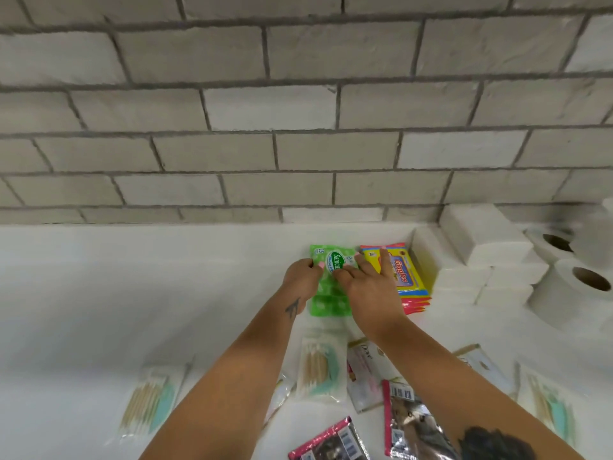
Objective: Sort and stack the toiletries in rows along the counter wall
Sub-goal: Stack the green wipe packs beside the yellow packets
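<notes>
A green Sanicare wipes pack (328, 302) lies flat on the white counter (132, 277) near the brick wall. My left hand (300, 277) grips its left edge, thumb on top. My right hand (368, 283) rests with spread fingers over the green pack's right side and over the yellow Giggles packs (403, 273), a stack lying just to the right. Folded white tissue stacks (481, 250) and toilet rolls (577, 287) line the wall further right.
Nearer to me lie cotton swab packs (151, 401) (320, 366) (547, 403), Dove soap boxes (368, 370) (481, 363) and shiny sachets with pink edges (408, 423) (331, 441). The brick wall (298, 127) closes the counter's far side.
</notes>
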Demonstrator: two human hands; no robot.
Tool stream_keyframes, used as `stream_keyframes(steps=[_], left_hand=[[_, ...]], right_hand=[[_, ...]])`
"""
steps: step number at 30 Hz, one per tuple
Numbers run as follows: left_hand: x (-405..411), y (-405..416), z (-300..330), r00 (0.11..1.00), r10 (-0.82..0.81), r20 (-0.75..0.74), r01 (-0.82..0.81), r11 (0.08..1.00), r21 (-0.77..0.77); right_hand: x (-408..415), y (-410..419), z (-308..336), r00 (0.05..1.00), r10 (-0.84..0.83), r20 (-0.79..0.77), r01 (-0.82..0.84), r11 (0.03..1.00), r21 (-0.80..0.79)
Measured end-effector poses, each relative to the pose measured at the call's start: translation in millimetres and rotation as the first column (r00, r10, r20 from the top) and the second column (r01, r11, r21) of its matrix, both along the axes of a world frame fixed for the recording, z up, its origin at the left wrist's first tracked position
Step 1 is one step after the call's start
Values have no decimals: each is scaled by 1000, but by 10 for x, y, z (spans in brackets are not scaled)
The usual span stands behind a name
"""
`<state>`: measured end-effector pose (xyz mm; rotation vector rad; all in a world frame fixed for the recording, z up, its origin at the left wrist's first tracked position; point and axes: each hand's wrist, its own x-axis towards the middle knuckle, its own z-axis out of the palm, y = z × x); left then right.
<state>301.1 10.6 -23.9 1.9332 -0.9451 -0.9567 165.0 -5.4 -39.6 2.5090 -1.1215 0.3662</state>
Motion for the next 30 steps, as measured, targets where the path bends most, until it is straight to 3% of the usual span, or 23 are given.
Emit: stream_keyframes(steps=[13, 23, 26, 30], left_hand=[[2, -172, -305, 969, -16, 245, -2, 997, 73], [-76, -124, -287, 968, -2, 251, -7, 999, 34], [-100, -67, -213, 959, 25, 282, -25, 1000, -3], [-123, 76, -123, 949, 60, 310, -32, 995, -96]], right_hand=[[131, -71, -66, 978, -42, -205, 78, 982, 169], [139, -19, 26, 957, -20, -288, 77, 980, 185], [58, 27, 77, 983, 3, -186, 33, 981, 191], [-100, 99, 153, 992, 56, 111, -75, 983, 169]])
